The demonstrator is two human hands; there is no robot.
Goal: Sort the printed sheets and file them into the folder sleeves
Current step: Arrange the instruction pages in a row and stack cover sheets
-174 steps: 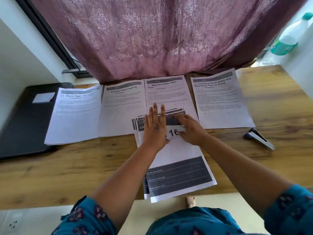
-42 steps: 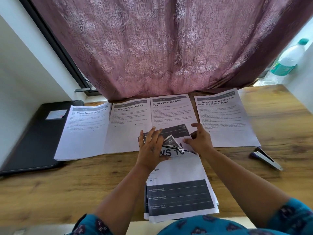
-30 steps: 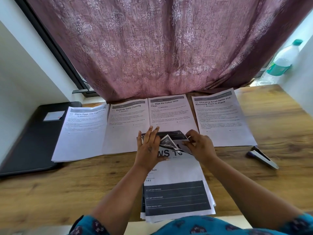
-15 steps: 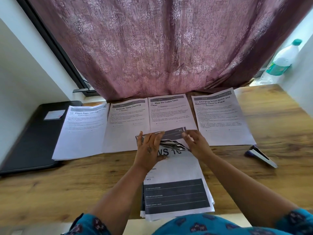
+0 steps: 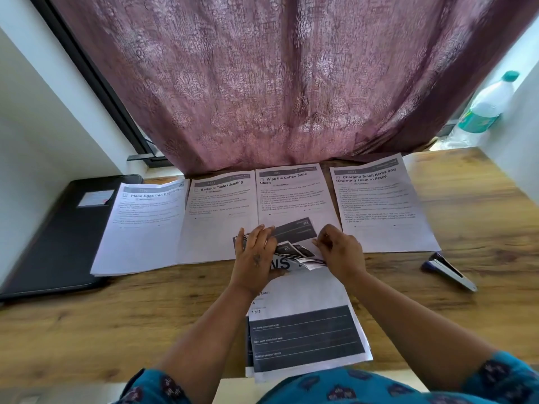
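A stack of printed sheets (image 5: 303, 330) with dark bands lies in front of me on the wooden table (image 5: 116, 325). My left hand (image 5: 254, 256) presses flat on its upper left part. My right hand (image 5: 339, 252) pinches the curled top corners of several sheets and folds them back toward me. Behind the stack lie sheets titled "Place Eggs into Egg Holder" (image 5: 143, 225), "Bedside Table Cleaning" (image 5: 217, 217), "Wipe the Coffee Table Clean" (image 5: 291, 196) and "Charging Small Items" (image 5: 382, 205). A black folder (image 5: 58, 237) lies at the far left.
A blue and silver stapler (image 5: 449, 271) lies on the table at the right. A plastic bottle (image 5: 484, 109) stands on the sill at the back right. A purple curtain (image 5: 277, 83) hangs behind the sheets. The stack's near end overhangs the table's front edge.
My right hand has kept thumbing through the top corners of the stack, and more corners are folded back. My left hand has stayed pressed on the stack.
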